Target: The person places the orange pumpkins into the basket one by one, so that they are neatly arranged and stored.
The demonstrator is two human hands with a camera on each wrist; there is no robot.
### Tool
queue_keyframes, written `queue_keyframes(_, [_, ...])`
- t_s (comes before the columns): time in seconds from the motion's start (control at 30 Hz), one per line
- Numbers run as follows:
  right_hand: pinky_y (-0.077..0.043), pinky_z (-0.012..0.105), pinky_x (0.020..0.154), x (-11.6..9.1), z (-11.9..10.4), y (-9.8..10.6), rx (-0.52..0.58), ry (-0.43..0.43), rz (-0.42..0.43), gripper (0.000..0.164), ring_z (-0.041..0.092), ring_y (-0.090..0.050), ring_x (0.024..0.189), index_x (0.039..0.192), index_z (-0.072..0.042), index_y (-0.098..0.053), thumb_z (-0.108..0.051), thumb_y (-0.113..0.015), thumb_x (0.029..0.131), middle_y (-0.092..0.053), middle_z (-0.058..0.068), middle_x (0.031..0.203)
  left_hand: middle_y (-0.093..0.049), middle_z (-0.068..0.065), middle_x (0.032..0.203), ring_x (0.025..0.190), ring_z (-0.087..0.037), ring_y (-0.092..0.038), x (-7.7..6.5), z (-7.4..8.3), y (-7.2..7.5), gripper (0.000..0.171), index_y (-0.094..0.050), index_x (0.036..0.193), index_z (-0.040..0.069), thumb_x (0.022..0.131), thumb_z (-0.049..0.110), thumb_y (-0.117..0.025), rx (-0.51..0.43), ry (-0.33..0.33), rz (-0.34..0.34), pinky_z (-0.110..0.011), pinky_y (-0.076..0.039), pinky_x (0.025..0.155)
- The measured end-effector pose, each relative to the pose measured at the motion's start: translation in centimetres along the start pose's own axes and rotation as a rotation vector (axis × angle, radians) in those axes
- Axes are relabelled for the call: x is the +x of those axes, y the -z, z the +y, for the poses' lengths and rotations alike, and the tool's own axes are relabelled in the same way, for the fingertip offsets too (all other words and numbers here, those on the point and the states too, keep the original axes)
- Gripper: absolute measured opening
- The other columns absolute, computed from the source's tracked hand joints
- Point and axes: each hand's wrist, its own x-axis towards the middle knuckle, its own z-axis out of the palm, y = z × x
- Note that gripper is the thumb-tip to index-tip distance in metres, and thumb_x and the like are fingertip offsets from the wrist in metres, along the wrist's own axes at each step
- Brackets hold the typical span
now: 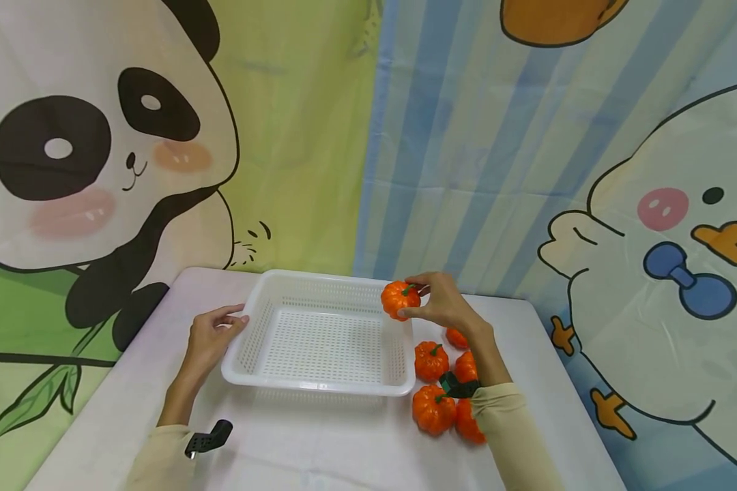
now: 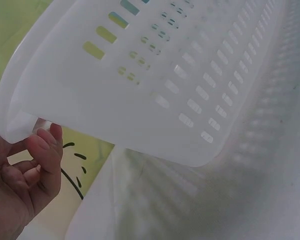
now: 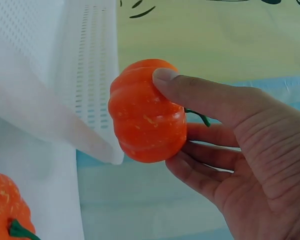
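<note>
A small orange pumpkin point(image 1: 400, 300) with a green stem is held between the thumb and fingers of my right hand point(image 1: 445, 300), at the right rim of a white plastic basket point(image 1: 319, 387). In the right wrist view, the thumb lies across the side of the pumpkin point(image 3: 147, 112). My left hand point(image 1: 211, 337) pinches the basket's left rim; in the left wrist view, the curled fingers of that hand point(image 2: 32, 175) are under the edge of the basket point(image 2: 100, 100). The perforated inside of the basket shows no pumpkins.
Several more pumpkins point(image 1: 433, 409) lie on the white table point(image 1: 319, 450) to the right of the basket, some partly hidden by my right forearm. Behind the table hang a panda-printed curtain point(image 1: 301, 136) and a blue-striped curtain point(image 1: 454, 170).
</note>
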Motion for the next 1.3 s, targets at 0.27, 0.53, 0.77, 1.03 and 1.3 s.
queue_keyframes(0.27, [-0.060,0.038,0.089,0.8,-1.0,-1.0,0.004,0.049,-0.020,0.068,0.023,-0.068,0.101,0.130,-0.007,-0.067,-0.033,-0.091,0.073,-0.073,0.005,0.117,-0.068,-0.021,0.112,0.074,-0.015,-0.067,0.1,0.0,0.1,0.051,-0.061,0.137,0.007,0.097,0.037,-0.067,-0.013,-0.008,0.005,-0.023,-0.058,0.064])
queue_keyframes(0.53, [-0.059,0.039,0.089,1.1,-1.5,-1.7,0.020,0.074,-0.042,0.068,0.026,-0.068,0.101,0.130,-0.004,-0.066,-0.029,-0.091,0.073,-0.072,0.006,0.118,-0.069,-0.022,0.111,0.071,-0.013,-0.065,0.2,-0.1,-0.1,0.049,-0.062,0.136,0.007,0.096,0.034,-0.068,-0.028,-0.006,0.009,-0.023,-0.057,0.062])
queue_keyframes(0.77, [-0.060,0.037,0.089,1.4,-1.9,-2.1,0.019,0.082,-0.054,0.068,0.025,-0.069,0.101,0.130,-0.004,-0.066,-0.029,-0.092,0.072,-0.072,0.006,0.120,-0.069,-0.021,0.110,0.071,-0.014,-0.064,0.2,-0.3,-0.2,0.048,-0.063,0.136,0.007,0.096,0.033,-0.069,-0.021,-0.009,0.014,-0.023,-0.057,0.062])
queue_keyframes(1.03, [-0.059,0.039,0.091,2.0,-2.8,-2.7,0.041,0.108,-0.074,0.067,0.025,-0.068,0.102,0.129,-0.002,-0.066,-0.025,-0.092,0.072,-0.072,0.008,0.120,-0.068,-0.022,0.113,0.075,-0.019,-0.067,0.2,-0.3,0.1,0.051,-0.061,0.138,0.006,0.097,0.037,-0.067,-0.021,-0.006,0.000,-0.024,-0.058,0.064])
queue_keyframes(1.3, [-0.059,0.036,0.091,2.6,-3.9,-3.8,0.050,0.111,-0.105,0.067,0.025,-0.068,0.103,0.131,-0.004,-0.066,-0.025,-0.091,0.072,-0.072,0.008,0.121,-0.068,-0.022,0.114,0.079,-0.022,-0.066,0.1,-0.1,0.2,0.051,-0.060,0.138,0.007,0.097,0.036,-0.067,-0.021,0.018,-0.009,-0.024,-0.057,0.066])
